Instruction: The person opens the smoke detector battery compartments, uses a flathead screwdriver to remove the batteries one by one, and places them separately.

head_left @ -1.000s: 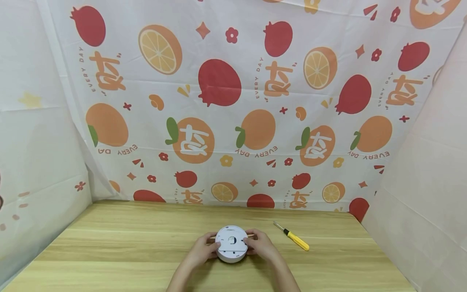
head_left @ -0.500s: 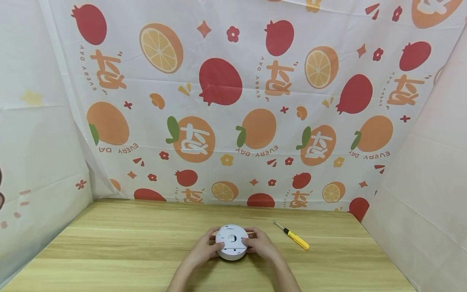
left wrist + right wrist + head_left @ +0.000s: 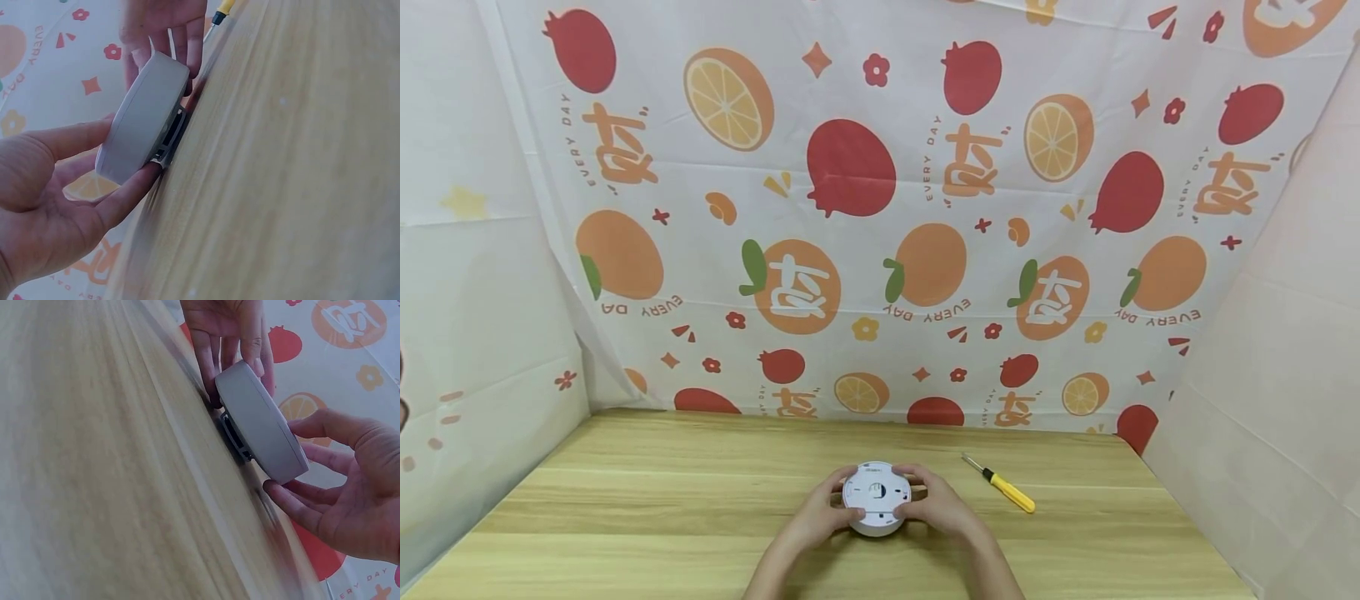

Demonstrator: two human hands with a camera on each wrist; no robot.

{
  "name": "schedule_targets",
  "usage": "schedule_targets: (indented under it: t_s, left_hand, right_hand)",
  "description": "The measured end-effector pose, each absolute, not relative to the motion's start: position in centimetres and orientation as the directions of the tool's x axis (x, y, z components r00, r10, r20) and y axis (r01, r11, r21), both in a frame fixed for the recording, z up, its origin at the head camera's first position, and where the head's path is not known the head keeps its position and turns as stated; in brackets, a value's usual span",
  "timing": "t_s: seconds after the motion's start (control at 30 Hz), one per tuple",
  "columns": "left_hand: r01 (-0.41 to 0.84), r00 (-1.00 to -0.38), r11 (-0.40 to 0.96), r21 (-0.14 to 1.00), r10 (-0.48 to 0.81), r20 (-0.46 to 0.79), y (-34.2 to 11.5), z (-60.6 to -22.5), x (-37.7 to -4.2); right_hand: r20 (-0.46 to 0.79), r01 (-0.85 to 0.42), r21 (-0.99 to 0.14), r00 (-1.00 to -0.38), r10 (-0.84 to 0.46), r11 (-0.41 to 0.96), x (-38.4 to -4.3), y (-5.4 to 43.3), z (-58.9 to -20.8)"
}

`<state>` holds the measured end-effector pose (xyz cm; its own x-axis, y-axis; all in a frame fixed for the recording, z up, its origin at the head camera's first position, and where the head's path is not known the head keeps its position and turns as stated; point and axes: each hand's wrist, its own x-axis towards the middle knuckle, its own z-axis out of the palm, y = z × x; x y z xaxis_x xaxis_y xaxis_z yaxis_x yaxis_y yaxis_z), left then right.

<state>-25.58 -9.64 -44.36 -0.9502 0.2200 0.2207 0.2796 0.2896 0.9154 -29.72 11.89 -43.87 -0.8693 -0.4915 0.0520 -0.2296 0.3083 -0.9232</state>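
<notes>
Both hands hold a round white smoke detector [image 3: 876, 493] just above the wooden table, its flat back plate turned up. My left hand [image 3: 822, 510] grips it from the left, the thumb at the near edge of the plate. From the right my right hand [image 3: 938, 505] grips it the same way. In the left wrist view the detector's smooth side wall [image 3: 145, 119] shows, with fingers reaching under it. A dark slotted part [image 3: 235, 434] sticks out of its underside, facing the table, in the right wrist view.
To the right of the hands a screwdriver [image 3: 1011, 492] with a yellow and black handle lies on the wooden table [image 3: 662, 500]. A fruit-printed cloth [image 3: 865, 267] hangs along the table's back edge, and pale cloths close off both sides.
Both thumbs have shifted toward the near edge of the detector's plate, and the fingers now reach farther around its far side. The detector stays almost in place; the screwdriver has not moved.
</notes>
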Motion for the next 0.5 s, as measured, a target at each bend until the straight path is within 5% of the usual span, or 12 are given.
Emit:
schedule_targets:
  t_s: [0.5]
  left_hand:
    - [0.299,-0.945,0.315,0.901,0.232,0.232,-9.38,-44.09,-25.30]
  right_hand:
    - [0.083,-0.292,-0.883,-0.867,-0.491,0.367,-29.34,11.47,-43.76]
